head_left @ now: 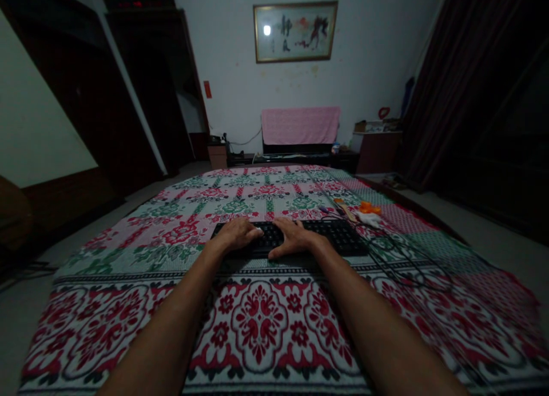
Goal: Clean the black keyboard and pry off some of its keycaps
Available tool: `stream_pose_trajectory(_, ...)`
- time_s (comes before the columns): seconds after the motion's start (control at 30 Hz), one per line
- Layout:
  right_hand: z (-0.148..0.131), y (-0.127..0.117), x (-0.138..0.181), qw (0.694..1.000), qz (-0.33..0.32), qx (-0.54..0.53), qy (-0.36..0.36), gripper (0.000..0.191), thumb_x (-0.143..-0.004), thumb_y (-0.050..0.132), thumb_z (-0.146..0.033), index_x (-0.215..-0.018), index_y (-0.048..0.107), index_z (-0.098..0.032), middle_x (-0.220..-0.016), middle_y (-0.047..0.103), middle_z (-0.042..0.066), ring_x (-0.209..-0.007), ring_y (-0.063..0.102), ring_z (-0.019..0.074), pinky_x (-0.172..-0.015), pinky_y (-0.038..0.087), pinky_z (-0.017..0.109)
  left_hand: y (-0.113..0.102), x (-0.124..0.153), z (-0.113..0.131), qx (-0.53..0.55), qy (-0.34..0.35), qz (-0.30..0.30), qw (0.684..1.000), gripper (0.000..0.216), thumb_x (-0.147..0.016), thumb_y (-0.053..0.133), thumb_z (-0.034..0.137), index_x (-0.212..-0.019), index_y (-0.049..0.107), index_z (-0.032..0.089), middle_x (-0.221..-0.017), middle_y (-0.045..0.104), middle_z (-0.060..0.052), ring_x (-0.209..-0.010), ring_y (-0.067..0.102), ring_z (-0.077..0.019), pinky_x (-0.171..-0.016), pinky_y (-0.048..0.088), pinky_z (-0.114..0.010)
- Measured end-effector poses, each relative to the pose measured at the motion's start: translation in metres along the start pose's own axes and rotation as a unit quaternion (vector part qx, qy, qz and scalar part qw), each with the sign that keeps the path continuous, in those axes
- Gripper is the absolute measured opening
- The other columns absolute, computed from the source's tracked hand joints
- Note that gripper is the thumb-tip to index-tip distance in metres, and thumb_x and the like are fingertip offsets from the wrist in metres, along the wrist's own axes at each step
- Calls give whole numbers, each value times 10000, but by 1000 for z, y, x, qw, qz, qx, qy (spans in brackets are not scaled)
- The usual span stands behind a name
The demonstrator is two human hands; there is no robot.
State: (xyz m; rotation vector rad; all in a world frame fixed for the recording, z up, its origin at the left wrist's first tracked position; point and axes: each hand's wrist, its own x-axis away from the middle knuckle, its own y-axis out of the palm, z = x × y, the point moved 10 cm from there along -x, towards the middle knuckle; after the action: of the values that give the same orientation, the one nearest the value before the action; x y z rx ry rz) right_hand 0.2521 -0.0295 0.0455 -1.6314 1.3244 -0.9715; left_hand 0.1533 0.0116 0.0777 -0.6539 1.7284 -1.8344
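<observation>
Forearms (171,327) stretch over the patterned bedspread (257,322) as I watch: left hand (238,234) and right hand (295,238) rest palm-down on the black keyboard (343,237) mid-bed, each grip loose, empty; typing looks under way.

A wide bed (58,279) carries everything, covered edge to edge by a blanket (257,327) patterned with red and green flowers on white. A black keyboard (343,236) lies flat on the blanket, past its middle. Just right of the keyboard, a black cable (401,262) loops loosely. Beyond it, an orange item (369,207) and a white item (369,218) lie together.
</observation>
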Motion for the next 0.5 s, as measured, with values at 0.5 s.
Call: stream_pose_trajectory(0.5, 3, 3, 1, 1000, 9, -17, -10, 1135, -504, 631, -703, -1416, 204, -180, -1489, 124, 135, -1366, 29, 312, -1068, -48, 541, -1, 0, -31, 26, -137, 57, 989, 237, -750, 555, 305, -922, 678, 199, -845, 701, -46, -818, 630, -176, -663, 440, -219)
